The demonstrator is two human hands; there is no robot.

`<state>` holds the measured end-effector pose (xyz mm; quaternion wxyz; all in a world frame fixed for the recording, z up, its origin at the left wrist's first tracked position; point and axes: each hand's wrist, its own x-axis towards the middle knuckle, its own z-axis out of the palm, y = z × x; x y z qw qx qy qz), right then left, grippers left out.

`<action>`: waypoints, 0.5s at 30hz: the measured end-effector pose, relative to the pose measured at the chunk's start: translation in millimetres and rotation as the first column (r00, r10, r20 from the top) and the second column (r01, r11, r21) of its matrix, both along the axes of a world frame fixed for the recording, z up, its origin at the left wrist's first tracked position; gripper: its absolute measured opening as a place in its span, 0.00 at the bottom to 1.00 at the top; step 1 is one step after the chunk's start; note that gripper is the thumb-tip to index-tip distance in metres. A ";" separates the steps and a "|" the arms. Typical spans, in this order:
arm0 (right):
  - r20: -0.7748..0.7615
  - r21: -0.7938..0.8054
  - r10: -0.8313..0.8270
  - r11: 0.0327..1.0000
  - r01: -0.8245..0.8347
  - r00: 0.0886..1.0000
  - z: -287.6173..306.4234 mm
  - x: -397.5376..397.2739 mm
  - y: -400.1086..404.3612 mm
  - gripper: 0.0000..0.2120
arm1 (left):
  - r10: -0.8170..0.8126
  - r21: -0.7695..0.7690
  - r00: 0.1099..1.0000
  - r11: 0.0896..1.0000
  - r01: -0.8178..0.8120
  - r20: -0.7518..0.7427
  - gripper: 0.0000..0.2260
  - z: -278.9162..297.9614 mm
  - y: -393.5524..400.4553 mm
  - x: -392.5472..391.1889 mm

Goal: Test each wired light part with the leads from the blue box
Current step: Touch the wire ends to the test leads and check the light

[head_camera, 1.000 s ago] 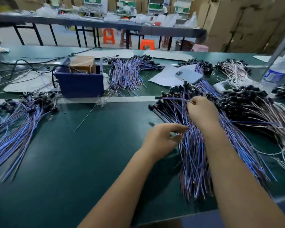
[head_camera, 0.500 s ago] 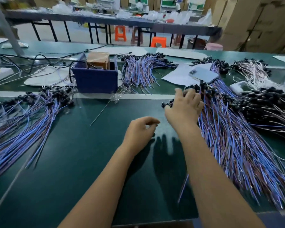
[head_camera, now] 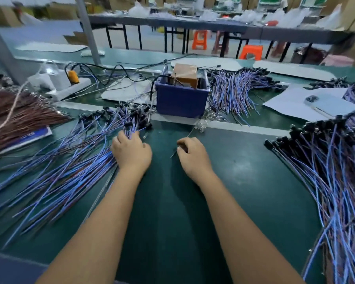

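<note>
While both forearms reach in from the near edge, the scene reads as follows.

Surface: a dark green bench (head_camera: 172,212) with a pale strip running across it just in front of the blue box.
Room: a second long table (head_camera: 213,27) stands beyond the bench, piled with blurred white bags; orange stools (head_camera: 251,52) sit under it and cardboard cartons line the far wall.
Blue box: the blue box (head_camera: 181,102) sits at mid-bench behind the strip. A brown carton (head_camera: 184,73) stands inside it, with dark cables running in from the left.
Leads: a thin lead (head_camera: 190,133) slants from near the box foot down to the right hand.
Right hand: the right hand (head_camera: 193,155) rests knuckles-up on bare bench, fingers curled under, pinching the lower end of that lead.
Left hand: the left hand (head_camera: 131,150) lies on the edge of the left pile, fingers bent down into the wires; whether they grip one I cannot tell.
Left pile: wired light parts (head_camera: 70,165) with blue-violet wires and black heads fan out toward the near left.
Right pile: a bigger heap of the same parts (head_camera: 332,171) lies well apart on the right.
Back pile: another bundle (head_camera: 238,91) lies just right of the box.
Elsewhere: brown wires (head_camera: 19,117) at far left, a white power strip (head_camera: 68,89) with an orange plug, white paper (head_camera: 291,101) with a phone (head_camera: 332,104) on it.
</note>
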<state>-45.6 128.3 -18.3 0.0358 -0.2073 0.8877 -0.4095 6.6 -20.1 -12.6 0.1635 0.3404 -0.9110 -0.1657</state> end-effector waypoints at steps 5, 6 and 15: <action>-0.030 -0.114 0.010 0.993 -0.014 0.999 -6.5 1.8 6.4 0.10 | 0.075 -0.023 0.996 0.997 -0.077 -0.055 0.18 -0.6 -5.8 -7.8; -0.031 -0.132 0.010 0.991 -0.014 0.999 -6.7 2.6 7.6 0.10 | 0.094 -0.021 0.993 0.995 -0.096 -0.071 0.17 0.5 -8.2 -9.2; -0.005 -0.227 0.015 0.974 -0.015 1.000 -5.7 5.1 14.3 0.09 | 0.199 0.126 0.962 0.976 -0.178 -0.186 0.11 -0.2 -18.1 -13.9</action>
